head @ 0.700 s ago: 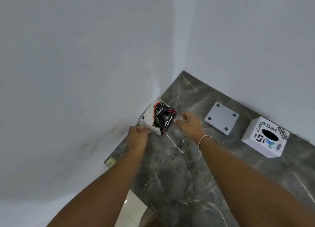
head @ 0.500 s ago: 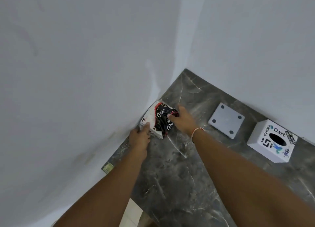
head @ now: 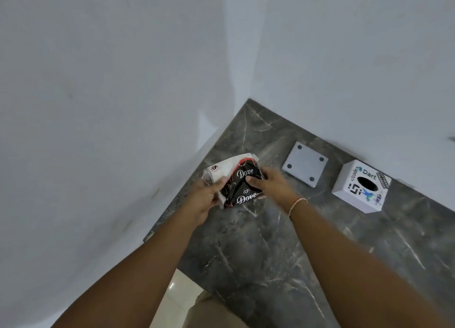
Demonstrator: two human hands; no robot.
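We'd lifted the Dove packet (head: 240, 183) off the counter (head: 270, 253) since before, left hand (head: 205, 199) gripping its white edge, right hand (head: 272, 183) pinching the dark side.

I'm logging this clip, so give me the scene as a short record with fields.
held item: crumpled black, white and red plastic Dove packet
left hand: grips the packet's white left end
right hand: grips its black right side
surface: dark grey marble counter
to the right: flat grey square plate with four holes; white cube box with a round black hole
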